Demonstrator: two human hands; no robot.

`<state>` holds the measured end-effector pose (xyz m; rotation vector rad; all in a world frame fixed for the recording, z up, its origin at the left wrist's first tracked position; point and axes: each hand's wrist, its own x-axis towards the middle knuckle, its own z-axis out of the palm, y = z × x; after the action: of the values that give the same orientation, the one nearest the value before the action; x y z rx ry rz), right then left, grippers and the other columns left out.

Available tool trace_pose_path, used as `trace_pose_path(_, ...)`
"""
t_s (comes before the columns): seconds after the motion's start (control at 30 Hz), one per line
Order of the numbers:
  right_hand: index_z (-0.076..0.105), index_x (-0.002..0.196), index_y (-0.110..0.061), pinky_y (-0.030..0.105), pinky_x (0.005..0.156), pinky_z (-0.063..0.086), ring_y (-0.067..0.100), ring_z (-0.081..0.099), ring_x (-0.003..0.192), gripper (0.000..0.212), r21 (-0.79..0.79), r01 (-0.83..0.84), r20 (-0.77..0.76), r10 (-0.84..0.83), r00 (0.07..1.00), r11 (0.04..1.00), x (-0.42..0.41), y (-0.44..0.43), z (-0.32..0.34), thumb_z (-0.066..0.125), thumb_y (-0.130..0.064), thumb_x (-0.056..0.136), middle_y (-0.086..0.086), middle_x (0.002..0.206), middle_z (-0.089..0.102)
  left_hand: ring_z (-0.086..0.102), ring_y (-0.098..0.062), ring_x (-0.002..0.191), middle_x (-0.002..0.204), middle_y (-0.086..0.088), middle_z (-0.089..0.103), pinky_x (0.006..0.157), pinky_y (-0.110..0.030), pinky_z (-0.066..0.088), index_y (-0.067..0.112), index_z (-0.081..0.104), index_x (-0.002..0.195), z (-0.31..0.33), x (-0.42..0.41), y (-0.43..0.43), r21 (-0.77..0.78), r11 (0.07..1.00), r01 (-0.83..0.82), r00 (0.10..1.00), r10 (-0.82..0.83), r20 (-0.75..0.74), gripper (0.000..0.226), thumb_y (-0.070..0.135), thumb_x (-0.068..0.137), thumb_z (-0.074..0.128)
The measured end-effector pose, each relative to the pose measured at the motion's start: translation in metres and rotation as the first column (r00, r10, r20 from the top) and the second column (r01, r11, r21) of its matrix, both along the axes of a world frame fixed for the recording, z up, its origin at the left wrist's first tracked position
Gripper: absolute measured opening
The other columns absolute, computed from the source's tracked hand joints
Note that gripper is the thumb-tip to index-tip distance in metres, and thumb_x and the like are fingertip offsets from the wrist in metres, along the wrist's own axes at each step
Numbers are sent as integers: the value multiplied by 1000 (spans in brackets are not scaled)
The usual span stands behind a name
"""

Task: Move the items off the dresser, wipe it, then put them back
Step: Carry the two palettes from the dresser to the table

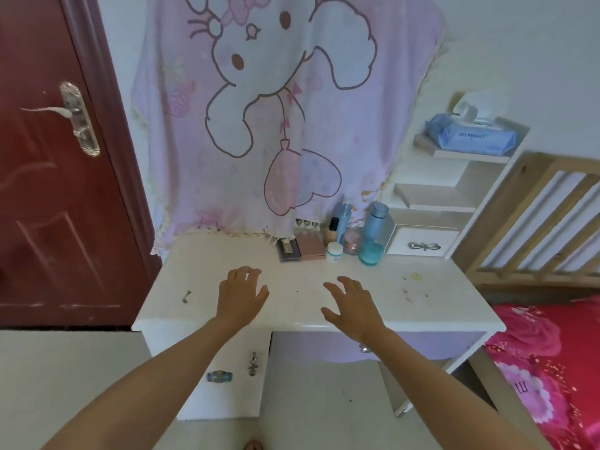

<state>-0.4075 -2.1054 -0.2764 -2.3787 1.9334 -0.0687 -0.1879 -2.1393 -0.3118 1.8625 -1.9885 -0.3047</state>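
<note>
Hands: left hand [242, 292] and right hand [352, 303] hover over the dresser [207, 306], fingers spread, holding nothing.
Things: blue bottle [374, 233], jar [334, 251] and boxes [312, 245] crowd the back.
Risk: grabbing one may tip its neighbours.

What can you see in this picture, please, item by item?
dresser: one, white, centre
blanket: one, pink, hanging behind dresser
tall bottle: one, blue, dresser's back right
slim bottle: one, blue, left of tall bottle
small bottle: one, beige, black-capped, beside slim bottle
white jar: one, white, before the bottles
pink jar: one, pink, beside white jar
pink case: one, pink, left of jars
dark case: one, dark, left of pink case
small drawer: one, white, right of bottles
tissue pack: one, blue, top shelf
door: one, dark red, left
bed: one, red floral, right
left hand: one, bare, open over dresser
right hand: one, bare, open over dresser
</note>
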Motion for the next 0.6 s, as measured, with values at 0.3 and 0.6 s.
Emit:
trace_pose_path(0.3,28,141,-23,35,110,24,23,23,138,56,55,133,42,-136,990,990,-17,-132,-6,44,-45,92,5,151,22,35,-25,126,140,-7,39,98,-33,34,14,41,134,-39,-26,-124,140,990,19,999,-12,-53,49,38,93,29)
trace_pose_path(0.6,28,141,-25,33,108,26,22,26,135,53,285,113,117,-152,982,952,1,-172,-72,42,-43,93,3,150,24,46,-34,117,129,-16,51,89,-39,40,5,52,125,-71,-20,-174,227,974,-15,998,26,-48,44,29,89,42)
